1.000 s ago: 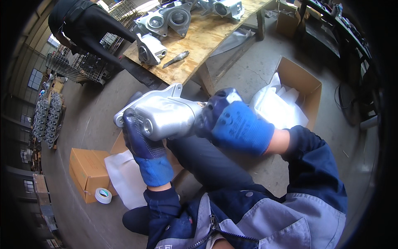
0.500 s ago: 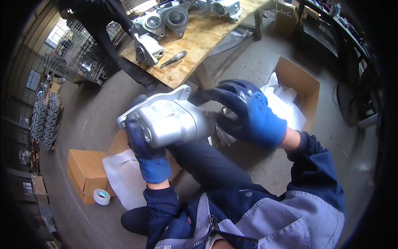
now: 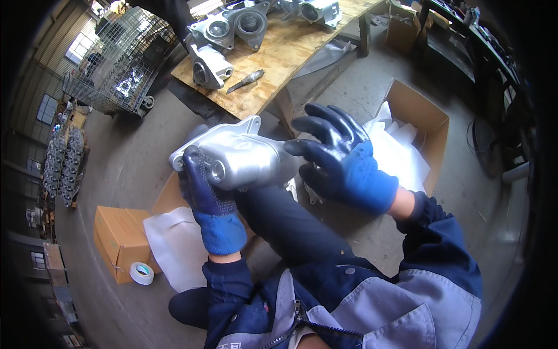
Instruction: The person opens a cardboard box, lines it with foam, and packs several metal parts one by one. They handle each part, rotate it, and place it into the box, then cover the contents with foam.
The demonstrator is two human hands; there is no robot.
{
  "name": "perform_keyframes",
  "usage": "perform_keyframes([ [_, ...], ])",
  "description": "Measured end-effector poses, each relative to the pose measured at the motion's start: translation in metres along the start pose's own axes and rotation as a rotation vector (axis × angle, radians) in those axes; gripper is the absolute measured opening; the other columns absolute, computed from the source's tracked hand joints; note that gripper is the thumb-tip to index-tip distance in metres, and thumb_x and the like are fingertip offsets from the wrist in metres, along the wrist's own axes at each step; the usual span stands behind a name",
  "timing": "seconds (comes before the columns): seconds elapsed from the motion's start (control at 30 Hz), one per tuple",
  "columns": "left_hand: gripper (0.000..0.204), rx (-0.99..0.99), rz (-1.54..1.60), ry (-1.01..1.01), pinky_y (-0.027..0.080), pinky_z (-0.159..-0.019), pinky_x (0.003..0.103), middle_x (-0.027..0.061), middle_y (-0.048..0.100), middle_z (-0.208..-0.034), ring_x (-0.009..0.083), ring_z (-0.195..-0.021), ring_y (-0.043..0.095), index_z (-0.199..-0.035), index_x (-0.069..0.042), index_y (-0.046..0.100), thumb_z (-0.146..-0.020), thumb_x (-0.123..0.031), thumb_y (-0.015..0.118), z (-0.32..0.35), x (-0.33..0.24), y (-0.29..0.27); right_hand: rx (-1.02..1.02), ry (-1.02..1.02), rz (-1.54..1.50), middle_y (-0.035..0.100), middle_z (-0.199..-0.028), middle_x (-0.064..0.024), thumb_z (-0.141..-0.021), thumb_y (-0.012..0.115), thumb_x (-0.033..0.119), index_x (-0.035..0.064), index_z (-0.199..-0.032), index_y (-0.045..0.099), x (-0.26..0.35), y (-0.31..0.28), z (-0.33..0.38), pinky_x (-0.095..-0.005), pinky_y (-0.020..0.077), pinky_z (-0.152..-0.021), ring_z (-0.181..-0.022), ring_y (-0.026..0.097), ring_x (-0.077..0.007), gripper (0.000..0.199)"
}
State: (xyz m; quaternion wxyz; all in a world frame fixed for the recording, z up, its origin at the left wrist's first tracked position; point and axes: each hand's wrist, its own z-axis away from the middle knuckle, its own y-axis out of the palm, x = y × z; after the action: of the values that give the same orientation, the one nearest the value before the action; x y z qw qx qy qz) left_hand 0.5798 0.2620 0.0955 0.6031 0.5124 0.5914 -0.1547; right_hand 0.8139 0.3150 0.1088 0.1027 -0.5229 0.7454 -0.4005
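ply tbl (image 3: 285,61) w/ knife (image 3: 245,81) nr held casting (image 3: 247,161); conc. flr (image 3: 125,168)

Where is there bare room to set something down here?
On the table, the wood right of the knife, up to the near edge, looks bare. So does the floor between the wire cart and the closed carton. Castings crowd the table's left end and far side.

The centre shows two gloved hands (image 3: 343,154) and one silver casting (image 3: 247,164); the upper middle, at least four further castings (image 3: 213,63) and one knife (image 3: 245,81); the lower left, one tape roll (image 3: 142,280) and one closed carton (image 3: 121,241); the upper left, one wire cage (image 3: 119,67).
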Motion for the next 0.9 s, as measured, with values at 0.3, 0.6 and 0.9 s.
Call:
perform_keyframes([
  [0.3, 0.058, -0.13, -0.041, -0.014, 0.052, -0.098, 0.048, 0.0233, 0.055, -0.132, 0.035, -0.119, 0.059, -0.136, 0.006, 0.049, -0.1, -0.039, 0.053, -0.002, -0.005, 0.001, 0.307, -0.337, 0.002, 0.064, -0.077, -0.0125, -0.081, 0.06, 0.016, 0.0041, -0.087, 0.07, 0.022, 0.026, 0.005, -0.0436, 0.0476, -0.078, -0.075, 0.063, -0.0269, 0.017],
  [0.6, 0.067, -0.039, 0.09, -0.036, 0.042, -0.109, 0.05, 0.0209, 0.052, -0.136, 0.0356, -0.126, 0.052, -0.143, -0.003, 0.043, -0.1, -0.054, 0.047, -0.011, -0.008, -0.022, 0.233, -0.007, -0.353, 0.062, -0.072, -0.0127, -0.079, 0.073, 0.018, 0.0085, -0.09, 0.067, 0.017, -0.006, -0.004, -0.0414, 0.0471, -0.062, -0.067, 0.062, -0.0322, 0.016],
  [0.9, 0.067, -0.09, 0.162, -0.051, 0.043, -0.109, 0.05, 0.02, 0.053, -0.135, 0.0356, -0.125, 0.053, -0.142, -0.002, 0.043, -0.099, -0.053, 0.05, 0.0, -0.012, -0.006, -0.108, 0.015, -0.279, 0.067, -0.088, -0.0107, -0.075, 0.077, 0.015, 0.0089, -0.106, 0.068, 0.023, 0.024, -0.016, -0.0422, 0.0474, -0.075, -0.079, 0.063, -0.0312, 0.033],
])
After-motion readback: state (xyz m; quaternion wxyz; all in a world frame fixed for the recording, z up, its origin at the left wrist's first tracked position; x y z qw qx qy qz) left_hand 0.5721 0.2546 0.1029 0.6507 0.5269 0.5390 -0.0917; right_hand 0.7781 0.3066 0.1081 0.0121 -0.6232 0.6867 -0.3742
